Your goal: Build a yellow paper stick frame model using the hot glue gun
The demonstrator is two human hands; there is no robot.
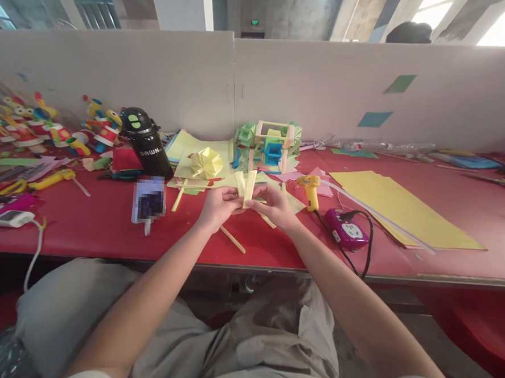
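Observation:
Above the red table, both of my hands grip a pale yellow folded paper strip [249, 187] that stands up in a V shape. My left hand [217, 207] pinches its lower left side, and my right hand [277, 206] closes on the right side, thumb in front. Beneath the hands lies a thin yellow paper stick [233, 240]. Beyond my left hand is a yellow pleated paper wheel [207, 163], near another stick [179, 197]. Behind the strip stands a paper frame [290, 135] with blue and green folded pieces.
A yellow glue gun [311, 191] and purple power socket [347, 230] are right of my hands, with yellow paper sheets [405, 212] farther over. Left are a blurred-out device [149, 201], black bottle [146, 142] and several colourful toys [104, 128]. A white partition [310, 90] rises behind.

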